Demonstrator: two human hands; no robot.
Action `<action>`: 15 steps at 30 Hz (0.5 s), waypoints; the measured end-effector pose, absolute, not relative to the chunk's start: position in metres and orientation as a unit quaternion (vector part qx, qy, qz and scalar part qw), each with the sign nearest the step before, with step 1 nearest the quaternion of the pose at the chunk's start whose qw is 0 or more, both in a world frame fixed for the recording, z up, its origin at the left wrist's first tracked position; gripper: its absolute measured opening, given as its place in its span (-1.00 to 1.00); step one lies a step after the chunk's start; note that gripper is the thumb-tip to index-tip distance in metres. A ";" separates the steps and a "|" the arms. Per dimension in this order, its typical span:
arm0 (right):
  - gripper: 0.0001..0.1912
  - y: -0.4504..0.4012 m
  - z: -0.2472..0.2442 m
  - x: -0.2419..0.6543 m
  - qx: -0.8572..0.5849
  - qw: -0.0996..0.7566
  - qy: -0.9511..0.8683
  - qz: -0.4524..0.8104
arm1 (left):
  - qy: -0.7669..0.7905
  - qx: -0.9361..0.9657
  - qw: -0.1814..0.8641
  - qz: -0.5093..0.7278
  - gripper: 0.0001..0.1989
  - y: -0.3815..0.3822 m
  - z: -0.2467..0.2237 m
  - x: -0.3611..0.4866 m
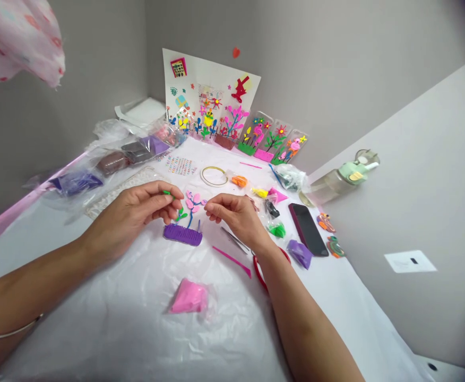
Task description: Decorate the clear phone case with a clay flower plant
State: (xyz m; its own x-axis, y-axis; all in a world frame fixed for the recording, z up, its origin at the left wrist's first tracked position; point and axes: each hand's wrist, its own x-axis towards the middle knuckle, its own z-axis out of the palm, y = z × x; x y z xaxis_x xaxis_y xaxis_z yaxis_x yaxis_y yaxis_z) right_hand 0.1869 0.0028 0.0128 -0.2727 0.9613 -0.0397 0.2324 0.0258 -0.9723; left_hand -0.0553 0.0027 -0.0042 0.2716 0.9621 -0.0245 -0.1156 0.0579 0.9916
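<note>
No readable text anywhere I can see. The sticker sheet (181, 166) in front of me has tiny coloured marks, too small to read; my phone (308, 228) screen is dark.

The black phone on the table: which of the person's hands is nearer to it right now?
Right. The right hand hovers just left of the black phone, with small clay packets between them. The left hand, pinching a green clay bit, sits farther left, beyond the purple-based clay flower piece.
</note>
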 end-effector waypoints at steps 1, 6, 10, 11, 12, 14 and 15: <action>-0.76 0.002 0.013 0.186 -0.482 0.358 -0.624 0.500 | 0.410 0.527 0.600 0.441 -0.87 0.003 -0.005 -0.055; -0.89 0.003 0.011 0.187 -0.477 0.355 -0.624 0.507 | 0.436 0.521 0.587 0.440 -0.81 0.005 -0.007 -0.055; -0.78 0.004 0.010 0.186 -0.491 0.349 -0.626 0.495 | 0.455 0.511 0.583 0.438 -0.78 0.005 -0.003 -0.056; -0.75 0.004 0.009 0.185 -0.494 0.346 -0.628 0.492 | 0.457 0.508 0.585 0.436 -0.77 0.005 -0.002 -0.056; -0.72 0.004 0.009 0.185 -0.497 0.344 -0.630 0.488 | 0.458 0.505 0.590 0.433 -0.77 0.005 -0.001 -0.056; -0.74 0.003 0.008 0.185 -0.502 0.337 -0.637 0.478 | 0.451 0.502 0.605 0.422 -0.76 0.004 0.000 -0.055; -0.78 0.003 0.007 0.185 -0.504 0.331 -0.640 0.476 | 0.447 0.504 0.613 0.414 -0.76 0.003 0.001 -0.055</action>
State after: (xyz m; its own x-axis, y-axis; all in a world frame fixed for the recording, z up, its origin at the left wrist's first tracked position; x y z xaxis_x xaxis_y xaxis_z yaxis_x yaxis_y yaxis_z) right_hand 0.1851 0.0033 0.0070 -0.2724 0.9606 -0.0549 0.3300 0.0397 -0.9432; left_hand -0.0551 0.0034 0.0006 0.2583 0.9573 -0.1301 -0.0577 0.1497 0.9871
